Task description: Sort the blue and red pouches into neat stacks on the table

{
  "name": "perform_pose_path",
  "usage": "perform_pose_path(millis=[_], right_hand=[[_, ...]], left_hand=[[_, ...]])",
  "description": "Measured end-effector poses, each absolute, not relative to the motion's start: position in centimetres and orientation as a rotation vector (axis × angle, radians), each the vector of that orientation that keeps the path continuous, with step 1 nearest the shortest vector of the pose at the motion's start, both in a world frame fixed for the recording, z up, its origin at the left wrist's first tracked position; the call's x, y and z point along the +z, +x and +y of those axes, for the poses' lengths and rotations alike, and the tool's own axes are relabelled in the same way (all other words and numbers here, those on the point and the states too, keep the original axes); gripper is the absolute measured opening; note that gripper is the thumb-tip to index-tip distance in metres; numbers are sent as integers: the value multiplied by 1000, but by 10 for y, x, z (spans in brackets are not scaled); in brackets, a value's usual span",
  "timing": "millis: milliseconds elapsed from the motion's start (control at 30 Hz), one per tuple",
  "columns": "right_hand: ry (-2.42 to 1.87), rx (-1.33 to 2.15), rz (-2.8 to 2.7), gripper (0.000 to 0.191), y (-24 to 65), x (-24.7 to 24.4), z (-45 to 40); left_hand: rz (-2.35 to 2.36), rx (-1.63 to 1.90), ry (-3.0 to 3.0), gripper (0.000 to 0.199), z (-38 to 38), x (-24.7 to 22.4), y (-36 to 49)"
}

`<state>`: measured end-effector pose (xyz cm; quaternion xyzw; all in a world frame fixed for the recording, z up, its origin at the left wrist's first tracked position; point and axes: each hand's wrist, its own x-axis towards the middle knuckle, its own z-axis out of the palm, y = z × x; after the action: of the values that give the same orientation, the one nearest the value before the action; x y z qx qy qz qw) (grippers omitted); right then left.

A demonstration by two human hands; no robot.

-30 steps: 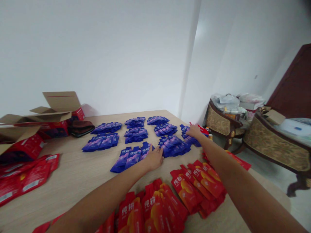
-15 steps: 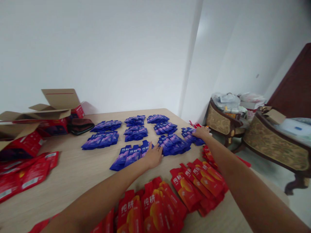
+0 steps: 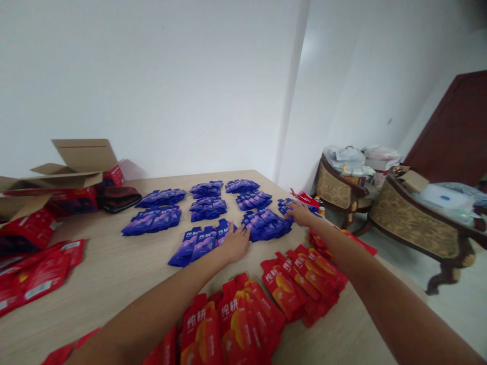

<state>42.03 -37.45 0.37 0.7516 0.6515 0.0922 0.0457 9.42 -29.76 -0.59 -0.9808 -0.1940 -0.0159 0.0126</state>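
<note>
Several small piles of blue-purple spouted pouches lie in rows on the table. My left hand (image 3: 236, 244) is spread palm down, its fingers on the right end of a fanned row of blue pouches (image 3: 203, 244) and reaching the edge of a fuller blue pile (image 3: 266, 223) beside it. Farther right, my right hand (image 3: 301, 213) rests its spread fingers on a blue pile (image 3: 283, 205) near the table's right side, covering part of it. Below my forearms, red pouches with yellow fruit pictures (image 3: 238, 319) lie fanned, with another red group (image 3: 304, 284) to their right.
Open red cartons (image 3: 81, 195) stand at the left, with a dark brown wallet-like item (image 3: 119, 197) beside them. Red packets (image 3: 41, 274) lie in front of these. A white wall rises behind the wooden table (image 3: 106, 274). Patterned chairs (image 3: 411, 218) loaded with bags stand at the right.
My view has turned slightly right. My right hand has shifted a little left over the far-right blue pile. My left hand stays at the fanned blue row.
</note>
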Motion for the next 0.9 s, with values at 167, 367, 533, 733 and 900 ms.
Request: perform_pose_path(millis=[167,367,533,733,900], right_hand=[[2305,311,2001,36,426,-1,-383],[2321,287,1996,37,430,-6,-386],[2306,261,2002,41,429,-8,-384],[2311,264,2012,45,424,-10,-387],[2343,295,2019,46,422,-8,-390]], left_hand=[[-607,-49,-3054,50,-297,-8,95],[-604,-71,-3033,51,-298,-8,93],[-634,-91,-3015,51,-300,-8,93],[-607,-86,-3040,52,-299,-11,92],[-605,-110,-3043,53,-297,-13,92]])
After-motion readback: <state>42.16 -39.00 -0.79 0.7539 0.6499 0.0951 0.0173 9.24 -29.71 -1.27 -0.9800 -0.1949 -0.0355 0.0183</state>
